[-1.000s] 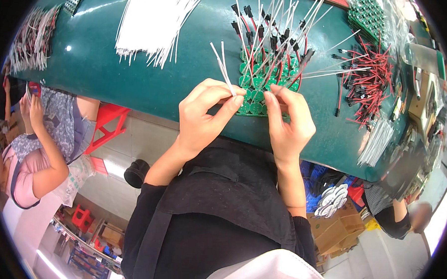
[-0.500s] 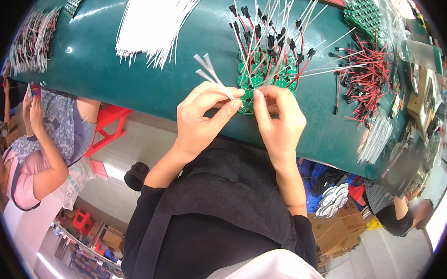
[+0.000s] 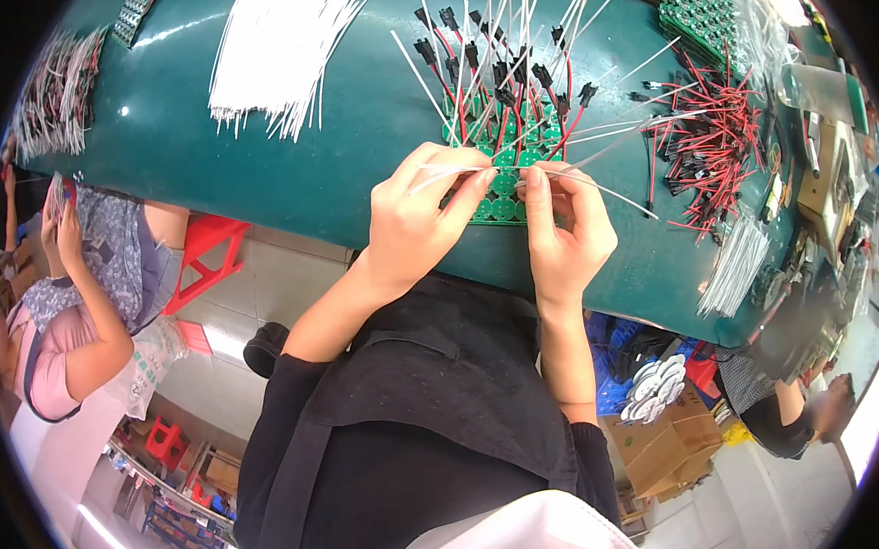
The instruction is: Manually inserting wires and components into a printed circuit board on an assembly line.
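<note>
My left hand [image 3: 413,222] is closed, thumb and forefinger pinching several thin white wires [image 3: 445,166]. Close to its right, my right hand [image 3: 572,231] also pinches with thumb and forefinger. A white wire [image 3: 625,200] runs out past its fingers to the right. Both sets of fingertips meet just above the near part of a panel of round green circuit boards [image 3: 502,210]. From the panel's farther boards rise white wires and red-and-black leads with black plug connectors [image 3: 501,73]. The exact wire ends between my fingertips are too small to make out.
A thick bundle of white wires [image 3: 278,61] lies at the far left of the green table [image 3: 173,119]. On the right are a heap of red-and-black leads [image 3: 713,145], a smaller white bundle [image 3: 737,271] and stacked green boards [image 3: 698,13]. A person [image 3: 77,290] sits at left.
Both hands have shifted slightly right. The white wires in my left hand have swung from pointing up to lying nearly level, and a white wire now extends rightward past my right fingers.
</note>
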`<state>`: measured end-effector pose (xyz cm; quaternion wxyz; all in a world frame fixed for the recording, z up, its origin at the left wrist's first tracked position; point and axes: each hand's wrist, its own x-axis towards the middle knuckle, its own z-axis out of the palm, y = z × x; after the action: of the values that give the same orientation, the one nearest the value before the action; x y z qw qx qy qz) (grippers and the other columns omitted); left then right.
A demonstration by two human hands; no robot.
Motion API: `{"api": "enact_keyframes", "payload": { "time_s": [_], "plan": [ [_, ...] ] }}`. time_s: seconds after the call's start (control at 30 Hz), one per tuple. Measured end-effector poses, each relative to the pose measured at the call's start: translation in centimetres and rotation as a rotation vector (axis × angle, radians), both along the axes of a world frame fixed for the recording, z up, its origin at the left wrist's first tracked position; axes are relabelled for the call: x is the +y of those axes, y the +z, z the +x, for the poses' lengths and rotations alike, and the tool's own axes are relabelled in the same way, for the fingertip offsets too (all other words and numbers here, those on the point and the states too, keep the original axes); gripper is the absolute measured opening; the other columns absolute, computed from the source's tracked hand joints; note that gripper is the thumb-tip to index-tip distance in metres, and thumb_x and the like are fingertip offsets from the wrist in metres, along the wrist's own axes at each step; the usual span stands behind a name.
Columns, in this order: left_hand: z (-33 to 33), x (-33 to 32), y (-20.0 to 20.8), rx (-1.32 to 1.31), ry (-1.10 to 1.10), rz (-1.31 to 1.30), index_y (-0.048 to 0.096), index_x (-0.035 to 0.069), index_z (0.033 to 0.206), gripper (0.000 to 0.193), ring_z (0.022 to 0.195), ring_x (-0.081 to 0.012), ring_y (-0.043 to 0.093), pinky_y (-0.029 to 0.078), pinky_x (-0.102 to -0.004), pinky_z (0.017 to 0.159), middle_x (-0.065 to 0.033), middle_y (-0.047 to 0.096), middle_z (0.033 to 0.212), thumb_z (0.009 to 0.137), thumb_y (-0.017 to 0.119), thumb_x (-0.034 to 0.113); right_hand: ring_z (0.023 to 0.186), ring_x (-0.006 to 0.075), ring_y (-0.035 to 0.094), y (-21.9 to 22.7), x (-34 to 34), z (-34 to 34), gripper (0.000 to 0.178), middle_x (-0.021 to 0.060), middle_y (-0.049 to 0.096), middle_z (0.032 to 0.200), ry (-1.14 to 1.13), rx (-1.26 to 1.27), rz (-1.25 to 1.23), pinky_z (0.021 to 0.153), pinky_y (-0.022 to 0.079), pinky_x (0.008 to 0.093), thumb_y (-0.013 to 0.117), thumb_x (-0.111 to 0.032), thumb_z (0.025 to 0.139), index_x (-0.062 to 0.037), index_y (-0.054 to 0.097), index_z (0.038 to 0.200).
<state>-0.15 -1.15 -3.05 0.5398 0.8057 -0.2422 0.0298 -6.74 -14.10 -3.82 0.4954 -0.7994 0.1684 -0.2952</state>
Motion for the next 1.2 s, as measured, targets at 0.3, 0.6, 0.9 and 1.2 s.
{"api": "enact_keyframes", "payload": {
  "time_s": [0.3, 0.6, 0.9, 1.2],
  "plan": [
    [0.1, -0.1, -0.3, -0.04, -0.008, 0.049, 0.067, 0.003, 0.088, 0.011, 0.073, -0.0201, 0.065, 0.053, -0.0311, 0.058, -0.0041, 0.068, 0.084, 0.079, 0.074, 0.002, 0.074, 0.0209, 0.069, 1.0, -0.1, 0.5, 0.013, 0.0122, 0.07, 0.088, 0.051, 0.042, -0.195, 0.065, 0.057, 0.0288, 0.074, 0.004, 0.08, 0.0027, 0.066, 0.091],
    [0.1, -0.7, -0.3, -0.165, 0.001, 0.095, 0.063, 0.004, 0.107, 0.03, 0.063, -0.0188, 0.065, 0.053, -0.0295, 0.055, -0.0052, 0.065, 0.08, 0.08, 0.075, 0.004, 0.077, 0.0237, 0.067, 2.1, -1.5, -0.2, 0.014, 0.0114, 0.071, 0.09, 0.043, 0.085, -0.191, 0.071, 0.055, 0.0318, 0.074, 0.001, 0.081, 0.001, 0.068, 0.094],
    [-0.5, -0.2, -0.5, 0.006, 0.02, -0.065, 0.062, 0.0, 0.102, 0.024, 0.072, -0.0151, 0.07, 0.057, -0.0258, 0.062, -0.0095, 0.068, 0.09, 0.082, 0.074, 0.0, 0.072, 0.0212, 0.066, 3.1, -1.0, 1.6, 0.018, 0.0109, 0.067, 0.086, 0.033, -0.009, -0.283, 0.061, 0.054, 0.0297, 0.075, 0.001, 0.08, -0.0007, 0.068, 0.096],
    [-0.1, -0.8, 0.0, -0.028, -0.12, -0.029, 0.067, -0.003, 0.094, 0.014, 0.074, -0.0158, 0.069, 0.058, -0.0262, 0.064, -0.0111, 0.068, 0.087, 0.081, 0.073, -0.004, 0.067, 0.0176, 0.066, 0.2, -1.5, -0.1, 0.012, 0.0112, 0.068, 0.084, -0.024, 0.036, -0.154, 0.058, 0.055, 0.0274, 0.074, 0.002, 0.082, 0.003, 0.064, 0.089]
  ]
}}
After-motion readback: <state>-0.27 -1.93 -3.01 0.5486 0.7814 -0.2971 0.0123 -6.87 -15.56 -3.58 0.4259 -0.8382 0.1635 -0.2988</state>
